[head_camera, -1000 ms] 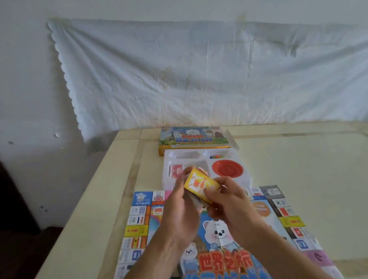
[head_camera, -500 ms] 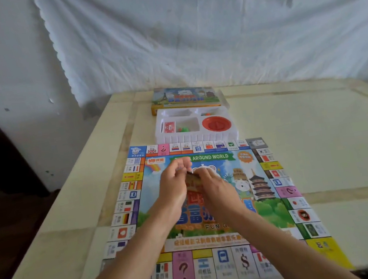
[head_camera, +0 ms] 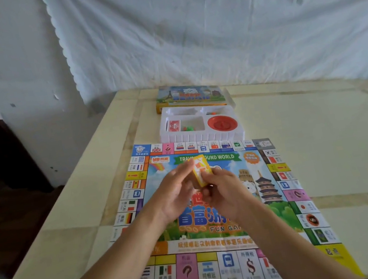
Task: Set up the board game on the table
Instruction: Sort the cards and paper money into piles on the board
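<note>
The yellow card pack (head_camera: 201,170), small and block-shaped with orange and white print on its face, is held tilted in the air above the upper middle of the game board (head_camera: 204,231). The board lies flat and unfolded on the pale counter (head_camera: 325,153), with bordered squares round a bright cartoon centre. The left hand (head_camera: 177,194) curls its fingers (head_camera: 183,170) against the pack's left side, while the right hand (head_camera: 228,195) pinches the lower right edge with bent fingers (head_camera: 211,175). Beyond the board sits a white tray (head_camera: 201,135) holding a red dish (head_camera: 222,123).
</note>
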A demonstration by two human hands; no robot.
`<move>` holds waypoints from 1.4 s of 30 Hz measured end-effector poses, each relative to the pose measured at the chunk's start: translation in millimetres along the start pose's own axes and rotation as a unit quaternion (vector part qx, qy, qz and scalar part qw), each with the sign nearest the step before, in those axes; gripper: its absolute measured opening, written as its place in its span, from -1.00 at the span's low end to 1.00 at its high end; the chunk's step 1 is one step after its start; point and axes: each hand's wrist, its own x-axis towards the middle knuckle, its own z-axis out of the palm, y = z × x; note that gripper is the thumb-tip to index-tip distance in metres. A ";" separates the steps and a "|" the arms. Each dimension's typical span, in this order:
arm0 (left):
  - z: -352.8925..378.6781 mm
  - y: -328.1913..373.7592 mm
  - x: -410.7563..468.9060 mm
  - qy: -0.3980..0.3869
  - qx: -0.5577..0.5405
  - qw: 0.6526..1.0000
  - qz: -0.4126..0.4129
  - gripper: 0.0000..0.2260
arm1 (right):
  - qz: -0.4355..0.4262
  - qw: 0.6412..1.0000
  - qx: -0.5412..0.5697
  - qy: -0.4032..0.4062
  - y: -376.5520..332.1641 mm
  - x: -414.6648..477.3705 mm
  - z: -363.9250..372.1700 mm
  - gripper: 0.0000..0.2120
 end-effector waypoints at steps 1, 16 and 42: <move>1.2 1.6 -3.1 -0.027 -0.005 0.999 -0.024 -0.70 | 0.004 1.000 0.014 -0.007 0.1 0.0 5.5 -0.88; -34.1 17.8 6.2 0.000 -0.047 0.999 -0.012 -0.72 | -0.128 0.974 -0.180 0.049 5.8 45.7 10.8 -0.94; -38.4 19.7 12.5 0.054 -0.009 0.998 0.020 -0.65 | -0.092 0.992 -0.061 0.054 4.9 41.9 3.6 -0.89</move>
